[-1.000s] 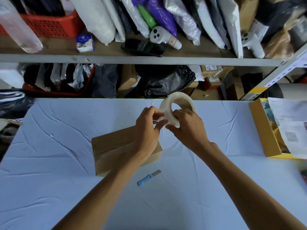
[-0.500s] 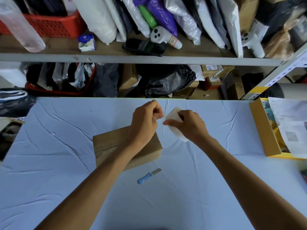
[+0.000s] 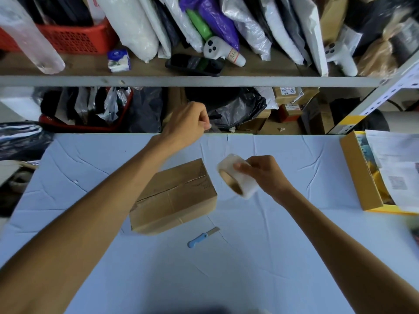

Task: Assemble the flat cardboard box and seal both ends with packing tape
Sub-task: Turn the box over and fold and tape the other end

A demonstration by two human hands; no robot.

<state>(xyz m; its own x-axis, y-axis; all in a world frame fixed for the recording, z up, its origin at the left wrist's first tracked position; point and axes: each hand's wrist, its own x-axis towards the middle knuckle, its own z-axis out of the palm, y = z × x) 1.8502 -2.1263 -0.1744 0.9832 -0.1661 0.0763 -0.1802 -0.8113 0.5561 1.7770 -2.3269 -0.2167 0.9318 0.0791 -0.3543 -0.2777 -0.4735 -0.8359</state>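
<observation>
A blue-handled knife point(image 3: 203, 237) lies nearest on the worktop point(image 3: 249, 268). Just beyond it sits the closed cardboard box point(image 3: 174, 196). Right of the box, the right grip point(image 3: 266, 175) curls round the tape roll point(image 3: 235, 177). Farthest, the left grip point(image 3: 183, 125) pinches the clear tape end point(image 3: 210, 128) over the worktop's far edge.

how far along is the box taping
Done: the box is folded up, flaps closed. In hand: right hand holds the tape roll; left hand pinches the tape end away from it. Left: sticking tape down; whether any seam is already taped is unclear.
</observation>
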